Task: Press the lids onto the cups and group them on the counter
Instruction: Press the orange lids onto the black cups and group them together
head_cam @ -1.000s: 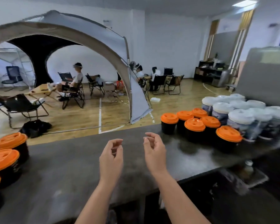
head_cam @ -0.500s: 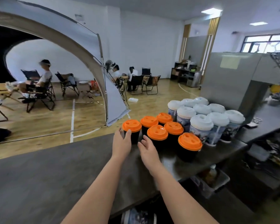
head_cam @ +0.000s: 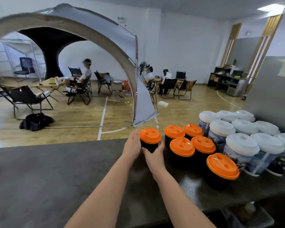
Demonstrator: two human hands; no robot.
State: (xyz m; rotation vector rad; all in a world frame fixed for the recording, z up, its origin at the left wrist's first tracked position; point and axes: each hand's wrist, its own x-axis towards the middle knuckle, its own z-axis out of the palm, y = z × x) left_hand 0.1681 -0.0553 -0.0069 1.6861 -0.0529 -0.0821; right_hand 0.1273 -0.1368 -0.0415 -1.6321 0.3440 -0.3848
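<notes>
Both hands now clasp orange-lidded cup — previously just short.

White walls, wooden floor, arched grey tent, black folding chairs, lit ceiling panel.

Black cup, orange lid on (apparently seated), upright.
</notes>
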